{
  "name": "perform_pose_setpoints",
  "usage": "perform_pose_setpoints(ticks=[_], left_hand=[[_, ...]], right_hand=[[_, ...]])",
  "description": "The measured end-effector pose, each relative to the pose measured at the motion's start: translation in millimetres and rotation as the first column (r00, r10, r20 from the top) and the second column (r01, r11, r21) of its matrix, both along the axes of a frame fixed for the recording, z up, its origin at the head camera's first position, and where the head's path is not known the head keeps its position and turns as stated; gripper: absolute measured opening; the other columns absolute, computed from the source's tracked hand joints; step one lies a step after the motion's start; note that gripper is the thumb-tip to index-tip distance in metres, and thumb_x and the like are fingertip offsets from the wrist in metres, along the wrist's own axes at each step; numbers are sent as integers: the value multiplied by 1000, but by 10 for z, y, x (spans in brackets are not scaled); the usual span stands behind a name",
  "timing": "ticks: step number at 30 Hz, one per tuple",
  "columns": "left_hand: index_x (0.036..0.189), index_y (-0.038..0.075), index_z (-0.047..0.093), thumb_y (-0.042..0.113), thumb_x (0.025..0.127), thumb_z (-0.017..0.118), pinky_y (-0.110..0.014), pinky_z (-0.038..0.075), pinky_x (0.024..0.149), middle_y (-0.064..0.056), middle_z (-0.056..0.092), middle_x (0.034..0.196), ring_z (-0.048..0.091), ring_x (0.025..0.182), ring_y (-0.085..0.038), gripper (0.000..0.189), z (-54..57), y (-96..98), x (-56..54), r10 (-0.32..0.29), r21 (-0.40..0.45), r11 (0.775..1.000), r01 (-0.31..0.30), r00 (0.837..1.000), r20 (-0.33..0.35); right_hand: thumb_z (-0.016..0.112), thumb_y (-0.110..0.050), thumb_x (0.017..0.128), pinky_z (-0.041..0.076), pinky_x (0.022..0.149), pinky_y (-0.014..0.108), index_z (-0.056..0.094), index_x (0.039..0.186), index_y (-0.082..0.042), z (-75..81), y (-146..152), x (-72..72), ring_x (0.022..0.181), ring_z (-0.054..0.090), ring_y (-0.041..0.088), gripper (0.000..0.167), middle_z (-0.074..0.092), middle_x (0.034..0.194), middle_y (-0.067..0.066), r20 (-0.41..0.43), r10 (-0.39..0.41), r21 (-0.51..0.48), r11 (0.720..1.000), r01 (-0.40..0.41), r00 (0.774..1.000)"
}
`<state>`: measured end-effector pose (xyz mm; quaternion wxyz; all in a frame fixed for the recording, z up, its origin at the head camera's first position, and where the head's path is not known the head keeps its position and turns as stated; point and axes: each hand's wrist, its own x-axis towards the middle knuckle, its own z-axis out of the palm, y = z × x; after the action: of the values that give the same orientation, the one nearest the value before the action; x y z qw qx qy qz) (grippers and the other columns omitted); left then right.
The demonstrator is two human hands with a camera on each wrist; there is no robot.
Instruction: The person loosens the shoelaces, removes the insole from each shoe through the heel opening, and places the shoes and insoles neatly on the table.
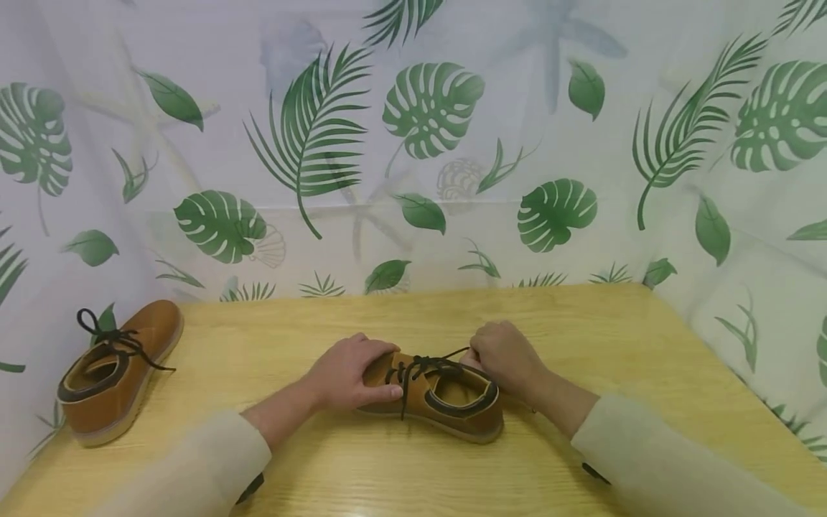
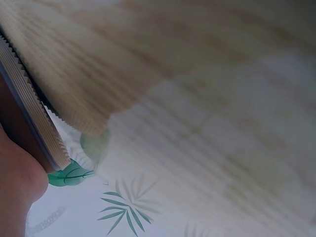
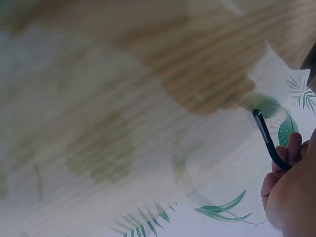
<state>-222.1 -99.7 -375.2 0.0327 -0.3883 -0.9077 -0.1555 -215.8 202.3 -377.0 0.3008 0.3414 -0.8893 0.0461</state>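
Observation:
A brown leather shoe (image 1: 420, 420) with a dark padded collar lies in front of me, toe to the left and heel to the right. My left hand (image 1: 349, 373) grips its toe end, the thumb along the near side and the fingers over the far side. Curled fingers of my right hand (image 1: 507, 359) hold a black shoelace (image 1: 457, 352), drawn taut from the eyelets. In the right wrist view the lace's tipped end (image 3: 264, 131) sticks out of that hand. Another stretch of lace hangs down the shoe's near side. The left wrist view shows the ribbed sole edge (image 2: 37, 103).
The matching brown shoe (image 1: 123, 388) stands at the table's left, its black lace (image 1: 116, 337) tied in a bow. Behind the wooden table (image 1: 291, 459) hangs a white cloth (image 1: 452, 251) printed with green leaves, which also runs down both sides.

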Motion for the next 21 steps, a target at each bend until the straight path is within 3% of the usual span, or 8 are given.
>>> perform_pose_setpoints(ticks=[12, 16, 21], left_hand=[[137, 19, 60, 64, 89, 60, -32, 46, 81, 5, 67, 125, 56, 100, -13, 66, -347, 14, 324, -9, 50, 999, 5, 997, 83], [136, 18, 60, 64, 88, 60, -32, 46, 80, 5, 67, 124, 55, 99, -12, 66, -363, 20, 353, 0, 50, 999, -4, 997, 78], [139, 17, 58, 64, 89, 60, -33, 46, 83, 3, 66, 127, 56, 102, -14, 69, -297, 18, 316, 13, 19, 1000, -14, 997, 80]], right_hand=[[69, -6, 77, 32, 53, 22, 53, 54, -16, -347, 15, 384, 53, 41, 9, 30, 46, 54, -7, 94, -42, -7, 999, 43, 995], [68, -5, 75, 31, 53, 23, 51, 54, -16, -388, 15, 392, 53, 40, 9, 29, 45, 54, -7, 87, -44, -20, 999, 46, 995], [65, -3, 73, 33, 53, 24, 48, 53, -17, -363, 23, 313, 53, 37, 8, 29, 43, 54, -7, 102, -47, -12, 999, 49, 994]])
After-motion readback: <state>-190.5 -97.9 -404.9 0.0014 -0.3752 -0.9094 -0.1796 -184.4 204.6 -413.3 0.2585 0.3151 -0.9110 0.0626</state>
